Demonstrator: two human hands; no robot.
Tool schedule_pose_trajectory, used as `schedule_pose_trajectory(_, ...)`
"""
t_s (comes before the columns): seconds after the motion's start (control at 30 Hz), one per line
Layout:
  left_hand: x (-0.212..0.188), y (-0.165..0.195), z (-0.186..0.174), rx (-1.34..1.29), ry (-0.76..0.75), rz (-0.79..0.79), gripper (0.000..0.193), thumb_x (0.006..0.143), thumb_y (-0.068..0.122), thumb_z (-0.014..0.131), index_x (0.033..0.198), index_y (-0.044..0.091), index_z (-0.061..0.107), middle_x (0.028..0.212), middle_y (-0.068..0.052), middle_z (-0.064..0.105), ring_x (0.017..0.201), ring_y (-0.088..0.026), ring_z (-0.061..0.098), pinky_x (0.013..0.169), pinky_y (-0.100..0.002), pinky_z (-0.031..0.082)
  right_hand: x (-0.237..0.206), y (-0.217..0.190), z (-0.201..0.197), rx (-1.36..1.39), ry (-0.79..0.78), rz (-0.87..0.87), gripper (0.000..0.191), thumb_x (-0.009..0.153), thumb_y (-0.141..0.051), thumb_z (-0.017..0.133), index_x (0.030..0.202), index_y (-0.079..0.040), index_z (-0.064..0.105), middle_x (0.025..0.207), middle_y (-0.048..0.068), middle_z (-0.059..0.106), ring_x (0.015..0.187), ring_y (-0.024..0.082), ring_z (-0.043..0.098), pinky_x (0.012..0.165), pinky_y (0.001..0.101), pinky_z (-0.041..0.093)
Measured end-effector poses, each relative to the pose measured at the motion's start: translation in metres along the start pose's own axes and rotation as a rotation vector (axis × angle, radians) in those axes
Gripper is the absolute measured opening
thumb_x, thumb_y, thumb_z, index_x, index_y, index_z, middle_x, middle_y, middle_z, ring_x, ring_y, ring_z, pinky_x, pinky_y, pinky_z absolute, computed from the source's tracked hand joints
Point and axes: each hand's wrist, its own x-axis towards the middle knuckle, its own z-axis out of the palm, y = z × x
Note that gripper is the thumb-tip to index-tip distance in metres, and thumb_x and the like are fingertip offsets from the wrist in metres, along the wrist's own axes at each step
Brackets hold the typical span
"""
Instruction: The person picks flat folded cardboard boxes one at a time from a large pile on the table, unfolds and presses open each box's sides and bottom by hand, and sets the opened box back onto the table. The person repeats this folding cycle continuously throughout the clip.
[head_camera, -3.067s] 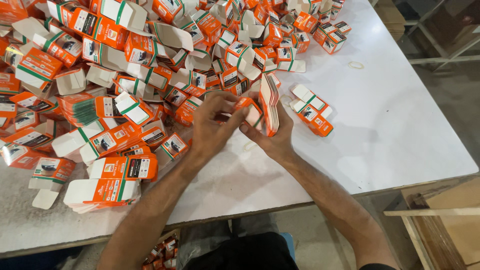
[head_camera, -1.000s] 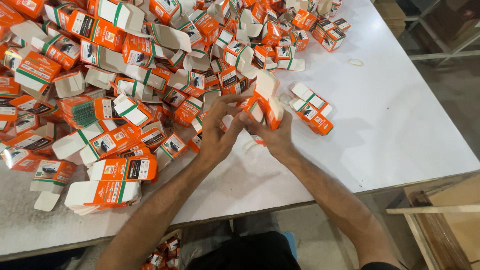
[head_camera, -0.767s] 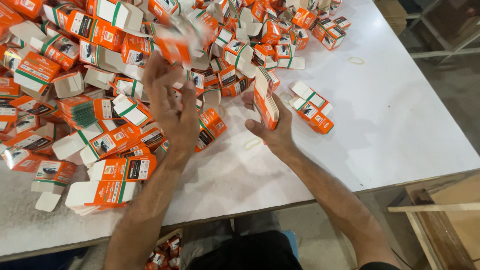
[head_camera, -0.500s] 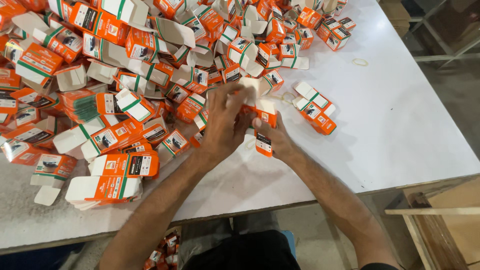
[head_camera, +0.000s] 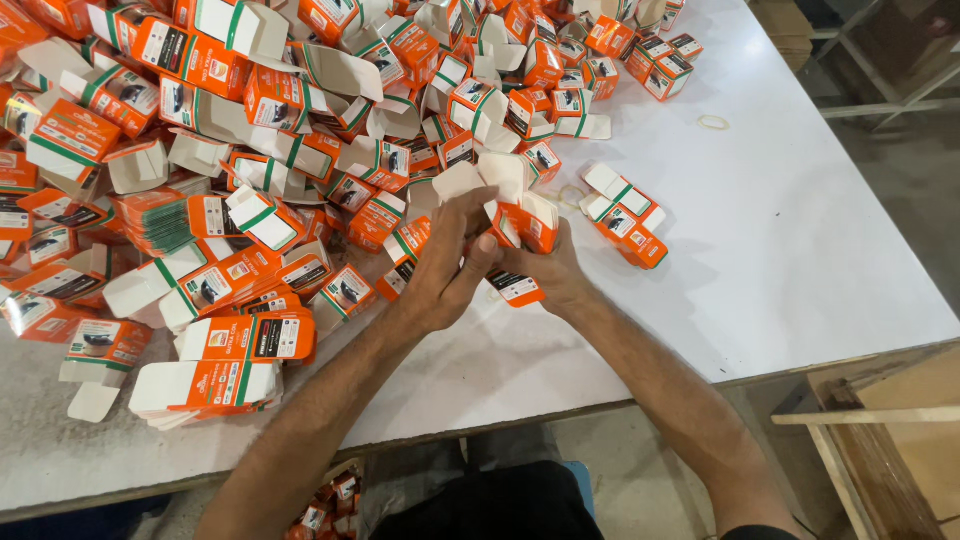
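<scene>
At frame centre your left hand (head_camera: 445, 270) and right hand (head_camera: 555, 275) press together, both clamped on a small stack of flat orange-and-white card cartons (head_camera: 520, 225), above the smooth white table (head_camera: 800, 230), beside the heaped pile (head_camera: 250, 150) at upper left.

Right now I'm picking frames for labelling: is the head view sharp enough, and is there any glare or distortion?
Head view: both hands, left hand and right hand, and the orange carton they hold look sharp. Lighting is even and soft, with mild brightness on the white table. The table edges bow slightly from the wide lens.
</scene>
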Motion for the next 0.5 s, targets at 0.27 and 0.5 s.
schedule_pose_trajectory(0.27,-0.002,-0.02,0.006,-0.018,0.119,-0.16,0.026,0.118,0.016,0.059,0.1,-0.002,0.063,0.097,-0.009,0.06,0.091,-0.02,0.049,0.086,-0.036,0.043,-0.006,-0.002,0.012,-0.308,0.051,-0.234,0.059,0.087,-0.007,0.084,0.138,0.006,0.058,0.123,0.012,0.07,0.113,0.016,0.067,0.099,0.0336,0.057)
schedule_pose_trajectory(0.5,0.009,-0.006,0.008,-0.527,0.265,-0.126,0.032,0.091,-0.002,0.062,0.119,0.004,0.05,0.119,-0.006,0.059,0.118,-0.015,0.058,0.107,-0.034,0.048,-0.011,-0.004,0.02,-0.395,-0.002,-0.289,0.07,0.086,-0.008,0.084,0.146,0.005,0.051,0.132,0.011,0.067,0.12,0.014,0.064,0.104,0.0309,0.055)
